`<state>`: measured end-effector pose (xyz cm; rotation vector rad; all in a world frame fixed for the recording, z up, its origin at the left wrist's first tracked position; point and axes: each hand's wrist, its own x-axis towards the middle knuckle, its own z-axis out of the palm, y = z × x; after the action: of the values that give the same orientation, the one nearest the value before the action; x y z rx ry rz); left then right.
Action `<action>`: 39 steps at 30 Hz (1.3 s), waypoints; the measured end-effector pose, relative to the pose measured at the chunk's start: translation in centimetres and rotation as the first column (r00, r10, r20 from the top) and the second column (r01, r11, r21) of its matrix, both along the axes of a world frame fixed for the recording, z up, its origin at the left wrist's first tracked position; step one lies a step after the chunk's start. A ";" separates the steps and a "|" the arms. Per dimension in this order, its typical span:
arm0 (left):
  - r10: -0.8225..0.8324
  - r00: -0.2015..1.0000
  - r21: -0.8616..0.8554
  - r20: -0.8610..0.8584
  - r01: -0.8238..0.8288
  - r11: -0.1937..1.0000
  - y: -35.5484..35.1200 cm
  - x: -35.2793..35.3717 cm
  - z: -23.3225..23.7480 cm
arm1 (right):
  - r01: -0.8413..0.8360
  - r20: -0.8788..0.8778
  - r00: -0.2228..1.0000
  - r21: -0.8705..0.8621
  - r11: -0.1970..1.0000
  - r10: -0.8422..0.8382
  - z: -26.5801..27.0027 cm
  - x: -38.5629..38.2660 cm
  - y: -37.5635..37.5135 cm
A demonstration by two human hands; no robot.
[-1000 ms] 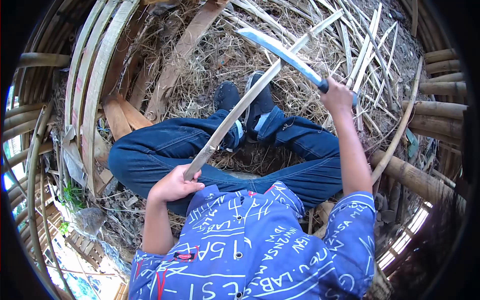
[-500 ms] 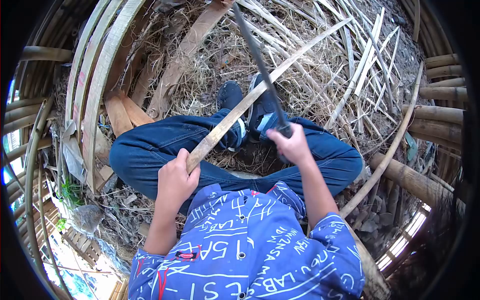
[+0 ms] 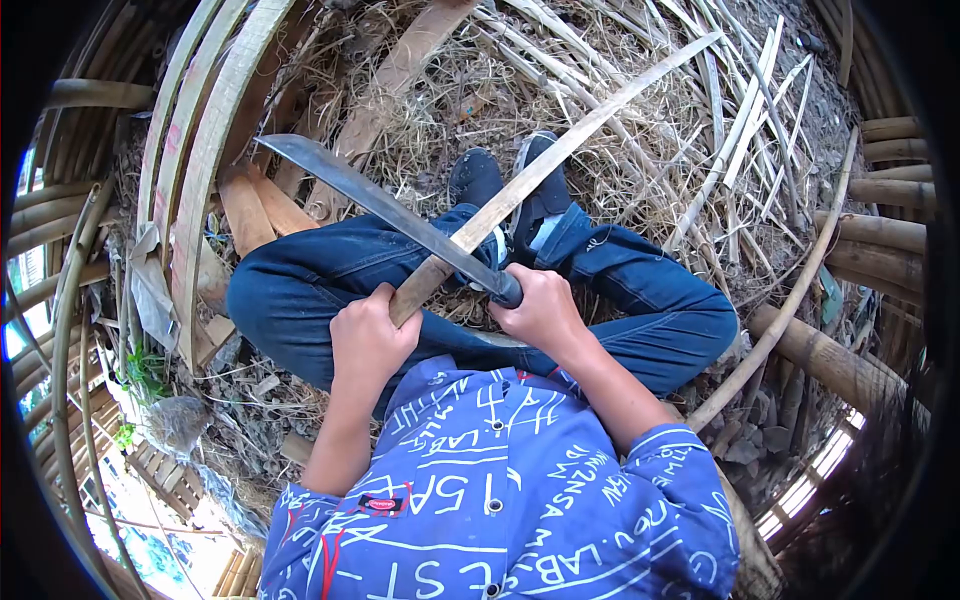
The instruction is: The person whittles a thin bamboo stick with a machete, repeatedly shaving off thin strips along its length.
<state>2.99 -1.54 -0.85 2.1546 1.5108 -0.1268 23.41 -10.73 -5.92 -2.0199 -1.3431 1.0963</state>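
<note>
My left hand (image 3: 372, 333) is closed round the near end of a long, flat bamboo strip (image 3: 585, 130), which slants away to the upper right over my shoes. In my right hand (image 3: 540, 304) is the dark handle of a machete (image 3: 365, 195). Its long blade points to the upper left and crosses over the strip just beyond my left hand. Both hands are close together above my lap, between my bent knees in blue jeans (image 3: 300, 310).
Curly shavings (image 3: 440, 110) cover the ground ahead. Several split strips (image 3: 740, 110) lie at the upper right, and long curved planks (image 3: 215, 150) stand at the left. A bamboo pole (image 3: 830, 360) lies by my right knee. Bamboo slat walls (image 3: 885, 190) enclose both sides.
The machete has swung from pointing up and away to pointing upper left, its blade now over the strip near my left hand. My right hand has moved left and toward me.
</note>
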 end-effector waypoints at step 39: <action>-0.054 0.997 0.131 -0.054 0.060 0.990 -1.0 -0.2 -0.9 | 0.160 0.329 0.928 0.079 0.984 -0.177 0.0 5.0 -1.0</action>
<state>2.76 -2.55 -1.77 2.3164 1.5249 -0.1032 28.37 -11.72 -5.95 -2.3089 -1.3068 0.6551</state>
